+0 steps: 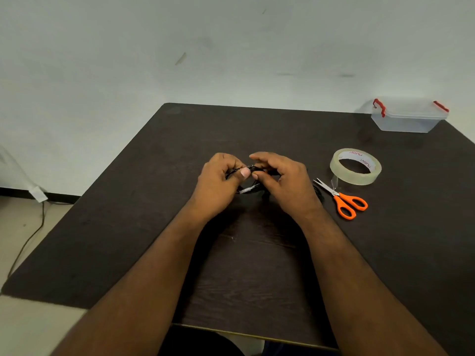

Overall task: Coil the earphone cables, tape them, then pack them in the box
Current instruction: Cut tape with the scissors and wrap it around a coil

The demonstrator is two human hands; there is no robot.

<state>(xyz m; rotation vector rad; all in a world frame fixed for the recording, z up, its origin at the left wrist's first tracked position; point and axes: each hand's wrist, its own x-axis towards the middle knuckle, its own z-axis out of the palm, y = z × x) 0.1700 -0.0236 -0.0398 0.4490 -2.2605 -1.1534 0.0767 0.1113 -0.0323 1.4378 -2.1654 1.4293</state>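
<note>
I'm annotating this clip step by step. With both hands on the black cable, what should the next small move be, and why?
Probably press the tape strip around the earphone cable bundle. The left hand and right hand both pinch it, clear tape seems to hang beneath, and the scissors lie set down, while the box is closed.

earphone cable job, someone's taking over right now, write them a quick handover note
Left hand: closed on the black earphone cable, thumb pressing it.
Right hand: fingers pinching the same cable bundle from the other side.
A strip of clear tape shows on the cable below the hands; how well it holds cannot be told.
Tape roll and orange scissors lie to the right on the dark table. The clear box with red clasps sits at the far right corner, lid on.
Done: cable gathered, some tape on.
Left: finish coiling and taping, open the box, pack the cable.
</note>
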